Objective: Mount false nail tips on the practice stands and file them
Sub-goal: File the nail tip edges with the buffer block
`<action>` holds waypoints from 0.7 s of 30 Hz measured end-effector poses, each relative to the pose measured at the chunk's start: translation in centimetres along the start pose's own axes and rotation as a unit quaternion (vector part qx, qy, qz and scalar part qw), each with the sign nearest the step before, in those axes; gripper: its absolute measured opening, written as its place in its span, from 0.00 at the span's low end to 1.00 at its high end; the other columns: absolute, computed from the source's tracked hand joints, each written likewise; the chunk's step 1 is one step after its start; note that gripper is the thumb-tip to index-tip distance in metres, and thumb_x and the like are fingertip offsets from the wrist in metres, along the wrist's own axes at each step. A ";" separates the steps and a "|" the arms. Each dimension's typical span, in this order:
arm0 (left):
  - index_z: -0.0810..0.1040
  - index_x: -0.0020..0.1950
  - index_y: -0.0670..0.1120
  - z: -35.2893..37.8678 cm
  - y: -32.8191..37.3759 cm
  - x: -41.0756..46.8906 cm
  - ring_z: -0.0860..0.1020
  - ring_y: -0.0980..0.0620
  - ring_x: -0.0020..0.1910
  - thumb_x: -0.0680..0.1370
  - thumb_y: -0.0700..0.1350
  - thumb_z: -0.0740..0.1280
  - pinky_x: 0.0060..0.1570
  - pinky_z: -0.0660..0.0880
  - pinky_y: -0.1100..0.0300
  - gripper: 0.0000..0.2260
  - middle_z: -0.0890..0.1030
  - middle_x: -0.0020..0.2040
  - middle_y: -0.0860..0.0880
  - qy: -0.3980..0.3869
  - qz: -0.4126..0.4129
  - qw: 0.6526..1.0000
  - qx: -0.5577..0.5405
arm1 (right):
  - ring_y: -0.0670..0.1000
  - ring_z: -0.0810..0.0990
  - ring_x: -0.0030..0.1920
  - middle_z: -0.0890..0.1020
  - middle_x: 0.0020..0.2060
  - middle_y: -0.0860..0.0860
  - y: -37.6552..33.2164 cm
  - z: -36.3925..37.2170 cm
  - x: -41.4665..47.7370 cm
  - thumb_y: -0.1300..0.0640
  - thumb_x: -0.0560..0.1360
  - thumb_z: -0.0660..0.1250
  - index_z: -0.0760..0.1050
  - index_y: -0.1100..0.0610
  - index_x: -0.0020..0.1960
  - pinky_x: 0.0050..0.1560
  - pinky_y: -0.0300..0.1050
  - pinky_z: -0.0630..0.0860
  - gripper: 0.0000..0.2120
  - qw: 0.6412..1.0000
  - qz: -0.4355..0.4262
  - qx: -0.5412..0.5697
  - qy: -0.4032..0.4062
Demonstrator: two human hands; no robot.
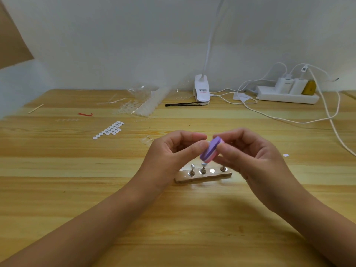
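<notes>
A wooden base (pixel 204 177) lies on the table in front of me, carrying three small metal practice stands (pixel 202 169) and one bare magnet spot. Above it my right hand (pixel 256 157) grips a purple and pink nail buffer block (pixel 211 150), tilted steeply. My left hand (pixel 173 151) has thumb and forefinger pinched together right against the block's upper left side; a small pale piece, perhaps a nail tip, shows between them, though I cannot tell for sure. A heap of clear nail tips (pixel 142 106) lies farther back.
A sheet of white adhesive dots (pixel 109 130) lies left of centre. A clip lamp (pixel 201 89), black tweezers (pixel 183 104), a power strip with chargers (pixel 287 91) and trailing white cables (pixel 331 116) line the back and right. A red band (pixel 85 114) lies at the left.
</notes>
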State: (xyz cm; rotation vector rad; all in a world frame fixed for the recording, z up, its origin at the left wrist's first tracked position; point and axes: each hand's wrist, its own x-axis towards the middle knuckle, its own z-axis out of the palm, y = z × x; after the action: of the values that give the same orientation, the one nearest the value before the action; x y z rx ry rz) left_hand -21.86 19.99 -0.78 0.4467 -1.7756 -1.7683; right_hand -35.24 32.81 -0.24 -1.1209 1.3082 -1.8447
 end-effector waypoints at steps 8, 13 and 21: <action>0.85 0.50 0.49 -0.2 -0.1 0.0 0.84 0.57 0.48 0.68 0.53 0.74 0.48 0.76 0.70 0.14 0.86 0.47 0.51 0.006 0.011 1.000 0.011 | 0.51 0.85 0.47 0.86 0.44 0.53 0.0 0.1 -0.1 0.52 0.68 0.76 0.83 0.50 0.46 0.49 0.40 0.80 0.07 1.000 -0.006 0.005 0.010; 0.84 0.51 0.48 -0.2 -0.2 0.0 0.84 0.58 0.47 0.68 0.52 0.74 0.47 0.76 0.70 0.14 0.86 0.46 0.51 0.004 0.016 1.000 0.020 | 0.53 0.86 0.47 0.86 0.44 0.55 -0.2 0.0 -0.1 0.52 0.66 0.74 0.83 0.54 0.46 0.48 0.39 0.80 0.10 1.000 0.007 0.012 0.012; 0.85 0.51 0.50 -0.4 -0.5 0.0 0.83 0.52 0.51 0.68 0.52 0.74 0.52 0.79 0.63 0.14 0.86 0.49 0.49 -0.002 0.016 0.998 0.061 | 0.51 0.85 0.47 0.86 0.45 0.53 -0.5 -0.6 0.3 0.51 0.70 0.74 0.84 0.50 0.49 0.48 0.40 0.80 0.09 0.999 -0.004 -0.036 0.021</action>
State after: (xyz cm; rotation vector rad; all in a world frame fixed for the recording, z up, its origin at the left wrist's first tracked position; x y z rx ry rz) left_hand -21.68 19.68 -1.29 0.4613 -1.8903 -1.6467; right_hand -35.91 32.99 0.24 -1.1317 1.4052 -1.8491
